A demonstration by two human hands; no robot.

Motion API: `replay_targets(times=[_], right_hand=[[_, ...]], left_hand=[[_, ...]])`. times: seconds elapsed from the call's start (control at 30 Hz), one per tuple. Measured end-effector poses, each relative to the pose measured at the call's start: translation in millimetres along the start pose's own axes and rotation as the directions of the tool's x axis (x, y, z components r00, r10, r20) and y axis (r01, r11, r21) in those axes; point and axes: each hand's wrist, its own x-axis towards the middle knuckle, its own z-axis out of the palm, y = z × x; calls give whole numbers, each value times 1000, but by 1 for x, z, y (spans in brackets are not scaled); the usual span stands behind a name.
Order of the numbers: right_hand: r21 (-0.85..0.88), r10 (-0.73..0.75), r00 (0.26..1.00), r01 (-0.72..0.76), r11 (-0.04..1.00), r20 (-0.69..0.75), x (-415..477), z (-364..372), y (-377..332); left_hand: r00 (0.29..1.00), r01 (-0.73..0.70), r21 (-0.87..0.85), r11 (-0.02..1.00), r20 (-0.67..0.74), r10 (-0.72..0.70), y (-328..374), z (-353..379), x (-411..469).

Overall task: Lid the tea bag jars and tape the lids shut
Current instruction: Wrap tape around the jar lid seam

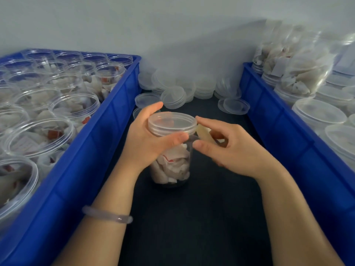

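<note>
A clear plastic jar [171,167] filled with tea bags stands upright on the dark table [192,217] between two blue crates. A clear lid [172,123] sits on its mouth. My left hand [148,139] grips the jar just under the lid, fingers behind it and thumb across the front. My right hand [228,148] holds a roll of yellowish tape [206,133] against the right side of the lid, thumb near the jar wall. How far the tape sticks to the jar is hard to tell.
The left blue crate [99,143] holds several open jars of tea bags. The right blue crate [284,127] holds several lidded jars and a bag of tea bags [303,60]. A heap of loose clear lids [184,87] lies at the table's far end.
</note>
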Motion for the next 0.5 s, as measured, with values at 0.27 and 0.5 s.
replay_targets(times=[0.27, 0.5], right_hand=[[-3, 21, 992, -22, 1000, -122, 1, -9, 9], [57, -91, 992, 97, 994, -91, 7, 7, 12]], left_hand=[[992, 5, -171, 985, 128, 17, -3, -4, -1], [948, 17, -131, 991, 317, 26, -2, -13, 3]])
